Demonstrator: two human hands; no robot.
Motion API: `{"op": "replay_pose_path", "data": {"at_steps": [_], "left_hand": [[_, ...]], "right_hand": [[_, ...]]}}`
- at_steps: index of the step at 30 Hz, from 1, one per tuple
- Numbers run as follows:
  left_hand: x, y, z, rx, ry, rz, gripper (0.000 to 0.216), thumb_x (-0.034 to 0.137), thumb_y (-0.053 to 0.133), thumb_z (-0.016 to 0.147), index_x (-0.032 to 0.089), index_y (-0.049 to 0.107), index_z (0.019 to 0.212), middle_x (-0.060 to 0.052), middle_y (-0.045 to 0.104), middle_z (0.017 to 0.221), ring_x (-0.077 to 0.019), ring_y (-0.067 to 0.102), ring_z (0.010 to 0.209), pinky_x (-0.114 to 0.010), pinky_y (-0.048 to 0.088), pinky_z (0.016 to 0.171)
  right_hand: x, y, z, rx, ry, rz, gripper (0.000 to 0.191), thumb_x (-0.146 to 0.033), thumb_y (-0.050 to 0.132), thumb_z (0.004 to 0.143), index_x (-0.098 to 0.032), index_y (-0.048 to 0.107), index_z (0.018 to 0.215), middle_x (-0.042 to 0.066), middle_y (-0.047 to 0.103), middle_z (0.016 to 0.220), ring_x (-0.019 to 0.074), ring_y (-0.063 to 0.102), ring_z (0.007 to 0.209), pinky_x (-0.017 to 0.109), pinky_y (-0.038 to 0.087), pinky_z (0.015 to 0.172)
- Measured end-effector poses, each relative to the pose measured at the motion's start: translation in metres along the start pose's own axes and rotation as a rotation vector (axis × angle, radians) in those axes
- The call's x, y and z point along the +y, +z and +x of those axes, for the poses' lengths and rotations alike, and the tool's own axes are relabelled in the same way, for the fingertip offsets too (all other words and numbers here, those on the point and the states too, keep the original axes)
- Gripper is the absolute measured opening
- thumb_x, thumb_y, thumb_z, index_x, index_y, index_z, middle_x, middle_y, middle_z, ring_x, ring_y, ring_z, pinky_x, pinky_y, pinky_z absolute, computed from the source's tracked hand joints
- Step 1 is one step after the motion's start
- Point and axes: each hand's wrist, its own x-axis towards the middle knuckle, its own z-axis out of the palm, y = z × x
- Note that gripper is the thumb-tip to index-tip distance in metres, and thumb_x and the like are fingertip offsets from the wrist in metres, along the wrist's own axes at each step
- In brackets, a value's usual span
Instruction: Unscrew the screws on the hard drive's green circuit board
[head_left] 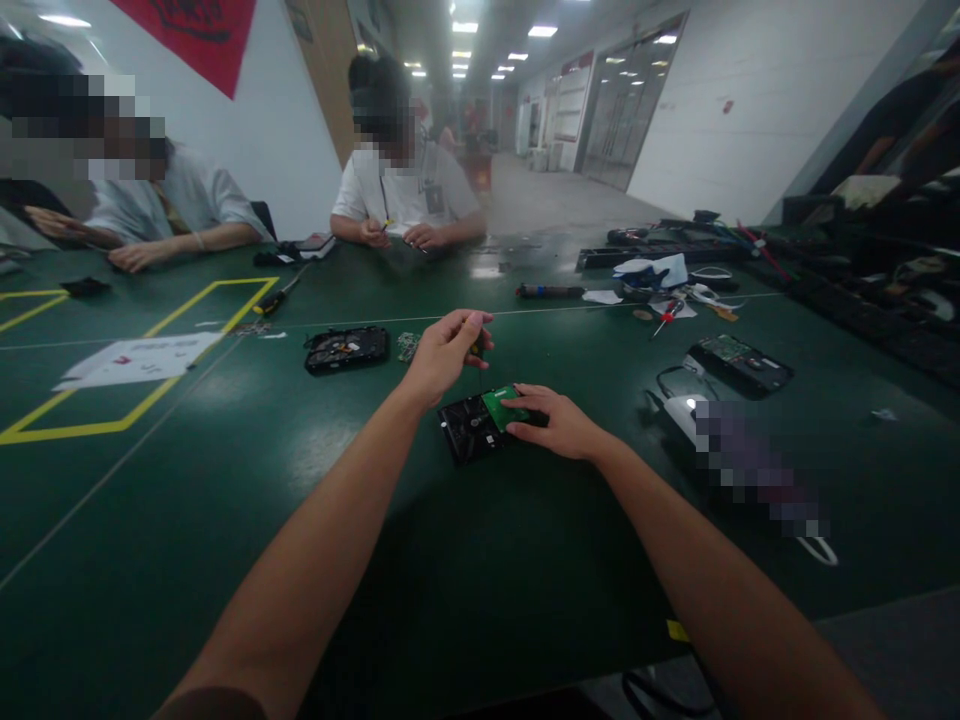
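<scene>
A black hard drive (469, 430) with a green circuit board (501, 404) on top lies on the green table (225, 520) in front of me. My right hand (555, 420) lies on the drive's right side, fingers flat on the board. My left hand (446, 350) hovers above the drive, fingers closed round the handle of a small screwdriver (478, 362) whose thin shaft points down at the board.
A second opened drive (346, 350) lies to the left, a third (741, 362) to the right beside a white device (686, 410). Tools, cloths and a red screwdriver (666, 318) clutter the far right. Two people sit across the table. Paper (139, 358) lies in a yellow-taped box.
</scene>
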Motion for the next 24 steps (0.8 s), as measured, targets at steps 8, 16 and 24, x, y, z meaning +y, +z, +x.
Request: {"op": "replay_pose_path", "data": {"at_steps": [8, 16, 24], "left_hand": [[0.0031, -0.0023, 0.0003, 0.015, -0.037, -0.025, 0.024, 0.039, 0.063, 0.096, 0.018, 0.072, 0.103, -0.008, 0.068, 0.100, -0.0182, 0.068, 0.088, -0.026, 0.061, 0.058], [0.0016, -0.0015, -0.0005, 0.026, 0.010, 0.083, 0.033, 0.046, 0.077, 0.088, 0.016, 0.064, 0.095, -0.007, 0.071, 0.091, -0.0152, 0.067, 0.078, -0.021, 0.056, 0.055], [0.0013, -0.0018, 0.0001, -0.049, 0.042, 0.070, 0.032, 0.040, 0.069, 0.094, 0.021, 0.070, 0.120, -0.005, 0.068, 0.094, -0.0173, 0.068, 0.089, -0.023, 0.059, 0.060]], "right_hand": [[-0.0010, -0.0004, -0.0004, 0.000, -0.008, 0.001, 0.051, -0.057, 0.069, 0.093, -0.035, 0.068, 0.138, 0.009, 0.052, 0.158, 0.0321, 0.045, 0.148, 0.058, 0.033, 0.122], [-0.0037, -0.0013, -0.0014, 0.009, 0.001, 0.022, 0.050, -0.056, 0.070, 0.092, -0.036, 0.068, 0.138, 0.007, 0.052, 0.158, 0.0329, 0.045, 0.148, 0.060, 0.032, 0.122], [-0.0025, -0.0015, -0.0005, 0.004, -0.005, 0.007, 0.052, -0.058, 0.068, 0.093, -0.034, 0.068, 0.139, 0.009, 0.052, 0.158, 0.0321, 0.045, 0.148, 0.057, 0.033, 0.123]]}}
